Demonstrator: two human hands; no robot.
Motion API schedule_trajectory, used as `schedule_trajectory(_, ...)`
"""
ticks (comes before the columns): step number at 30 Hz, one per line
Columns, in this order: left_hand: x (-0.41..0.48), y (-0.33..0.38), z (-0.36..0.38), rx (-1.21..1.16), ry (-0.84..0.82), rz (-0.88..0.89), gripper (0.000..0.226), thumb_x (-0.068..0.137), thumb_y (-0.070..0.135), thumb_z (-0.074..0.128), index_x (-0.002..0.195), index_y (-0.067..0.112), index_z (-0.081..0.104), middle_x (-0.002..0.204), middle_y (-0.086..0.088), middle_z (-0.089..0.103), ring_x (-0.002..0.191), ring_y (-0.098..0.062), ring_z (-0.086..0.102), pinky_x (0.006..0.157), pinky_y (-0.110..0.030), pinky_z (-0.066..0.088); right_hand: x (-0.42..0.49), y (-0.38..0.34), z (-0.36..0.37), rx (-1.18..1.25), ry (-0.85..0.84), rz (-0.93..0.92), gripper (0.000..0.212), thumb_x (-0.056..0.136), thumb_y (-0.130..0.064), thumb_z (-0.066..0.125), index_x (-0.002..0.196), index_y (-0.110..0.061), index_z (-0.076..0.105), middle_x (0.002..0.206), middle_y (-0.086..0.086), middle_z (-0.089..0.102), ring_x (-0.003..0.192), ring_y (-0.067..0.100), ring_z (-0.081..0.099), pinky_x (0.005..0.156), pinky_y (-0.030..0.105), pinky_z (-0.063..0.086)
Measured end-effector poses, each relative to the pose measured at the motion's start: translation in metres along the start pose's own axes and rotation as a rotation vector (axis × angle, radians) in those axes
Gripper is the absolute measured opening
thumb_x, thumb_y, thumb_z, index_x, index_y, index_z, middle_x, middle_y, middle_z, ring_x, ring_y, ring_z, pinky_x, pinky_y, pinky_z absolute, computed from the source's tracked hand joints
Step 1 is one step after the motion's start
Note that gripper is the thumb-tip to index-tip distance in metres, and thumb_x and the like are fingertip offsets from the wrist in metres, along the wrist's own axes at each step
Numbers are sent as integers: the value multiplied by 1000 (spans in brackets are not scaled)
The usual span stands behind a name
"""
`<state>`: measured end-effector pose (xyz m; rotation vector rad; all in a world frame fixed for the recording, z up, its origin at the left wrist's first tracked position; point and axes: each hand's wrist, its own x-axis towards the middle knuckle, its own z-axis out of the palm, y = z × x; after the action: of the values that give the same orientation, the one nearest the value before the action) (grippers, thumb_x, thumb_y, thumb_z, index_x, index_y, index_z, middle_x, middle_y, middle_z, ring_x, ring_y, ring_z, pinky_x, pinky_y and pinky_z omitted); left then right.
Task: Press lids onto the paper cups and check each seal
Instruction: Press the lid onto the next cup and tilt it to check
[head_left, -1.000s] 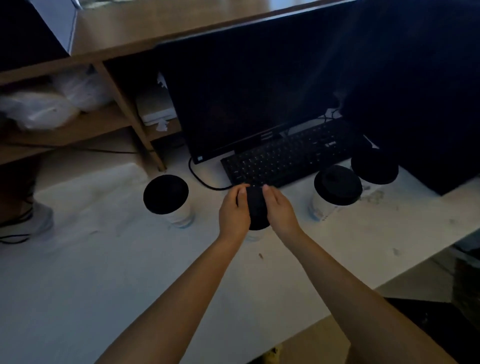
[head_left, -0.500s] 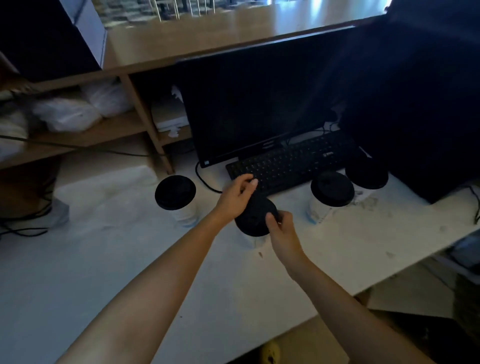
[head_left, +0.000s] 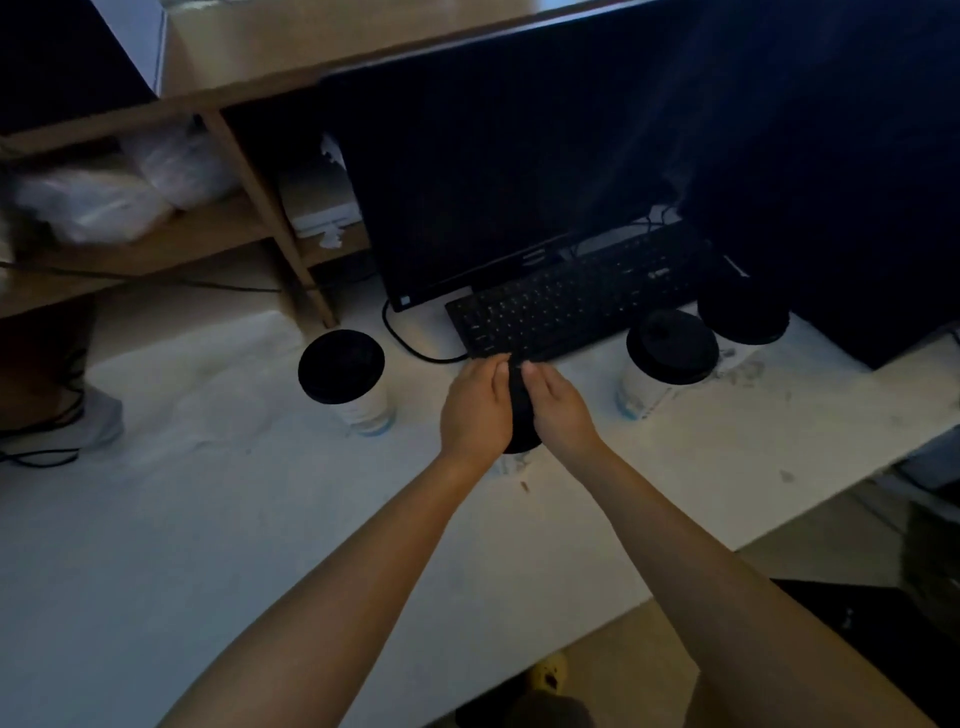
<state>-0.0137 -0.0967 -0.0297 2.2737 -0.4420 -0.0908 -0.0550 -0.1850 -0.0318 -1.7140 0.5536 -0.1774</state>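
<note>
A white paper cup with a black lid (head_left: 521, 415) stands on the white table in front of the keyboard. My left hand (head_left: 475, 410) and my right hand (head_left: 561, 413) lie flat over that lid from either side, and only a dark strip of it shows between them. The cup below is almost hidden. Three more lidded cups stand around: one to the left (head_left: 343, 369), one to the right (head_left: 670, 348) and one further right (head_left: 743, 312).
A black keyboard (head_left: 576, 296) and a dark monitor (head_left: 509, 156) sit right behind the hands. A cable (head_left: 410, 343) curls between the left cup and the keyboard. Wooden shelves (head_left: 171, 244) hold plastic bags at the left. The table's front edge (head_left: 779, 525) runs at the right.
Half a second ago my left hand was at the lid's far rim and my right at its near rim; now both hands have closed over the lid side by side.
</note>
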Motion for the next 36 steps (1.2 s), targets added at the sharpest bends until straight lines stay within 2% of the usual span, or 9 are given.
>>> schedule_trajectory(5, 2, -7, 2, 19, -52, 17, 38, 101, 23, 28, 125, 12, 55, 126, -9, 56, 113, -19, 52, 85, -16, 31, -2, 3, 7, 16, 26, 7, 36, 101, -25, 33, 111, 0, 57, 110, 17, 62, 92, 14, 52, 67, 13, 37)
schedule_trajectory(11, 19, -8, -21, 9, -370, 209, 38, 101, 19, 33, 135, 10, 47, 133, -12, 55, 124, -24, 50, 100, -22, 32, -40, 8, 1, 127, -17, 63, 41, 102, -33, 23, 133, -16, 42, 120, -4, 46, 110, 8, 44, 81, 8, 30)
schedule_trajectory(14, 28, -12, -29, 211, -491, 351, 40, 100, 28, 36, 134, 11, 49, 130, -11, 56, 123, -26, 48, 101, -27, 33, -50, 29, -7, 197, -99, 71, 29, 102, -31, 25, 124, -30, 44, 128, -5, 49, 121, 11, 46, 101, 22, 36)
schedule_trajectory(16, 30, -9, -33, 425, -474, 460, 48, 97, 43, 34, 136, 19, 47, 131, -5, 54, 124, -22, 44, 101, -31, 34, -48, 40, -19, 161, -147, 70, 28, 101, -14, 32, 119, -28, 48, 127, -3, 51, 127, 19, 45, 110, 35, 34)
schedule_trajectory(18, 27, 0, -34, 526, -382, 483, 46, 97, 45, 33, 136, 25, 47, 134, 2, 52, 127, -18, 40, 102, -37, 34, -47, 52, -27, 36, -275, 33, 41, 96, 0, 38, 131, -19, 42, 137, 3, 45, 132, 21, 39, 114, 42, 28)
schedule_trajectory(21, 10, 16, -21, 498, -404, 404, 48, 96, 49, 30, 138, 29, 42, 141, 5, 46, 133, -16, 34, 108, -40, 30, -43, 60, -25, -118, -412, -45, 64, 90, -16, 60, 143, -18, 25, 143, -5, 36, 132, 11, 34, 111, 28, 26)
schedule_trajectory(24, -3, 17, -6, 661, -381, 382, 46, 97, 45, 27, 139, 31, 38, 140, 6, 43, 131, -14, 33, 102, -39, 26, -30, 58, -19, -139, -439, -96, 81, 79, -24, 73, 144, -20, 23, 144, -6, 35, 133, 11, 34, 105, 23, 31)
schedule_trajectory(32, -3, 17, -2, 748, -340, 409, 39, 98, 36, 25, 132, 27, 42, 133, 7, 45, 120, -15, 39, 90, -36, 27, 2, 64, -22, -153, -636, -28, 87, 75, -28, 76, 145, -19, 26, 139, -11, 37, 131, 6, 34, 105, 23, 32)
schedule_trajectory(36, -2, 14, -8, 724, -398, 467, 49, 94, 48, 16, 132, 32, 42, 136, 12, 44, 124, -12, 38, 94, -34, 25, -2, 68, -15, -114, -540, -63, 87, 73, -28, 78, 143, -21, 27, 138, -7, 42, 130, 11, 38, 102, 23, 34)
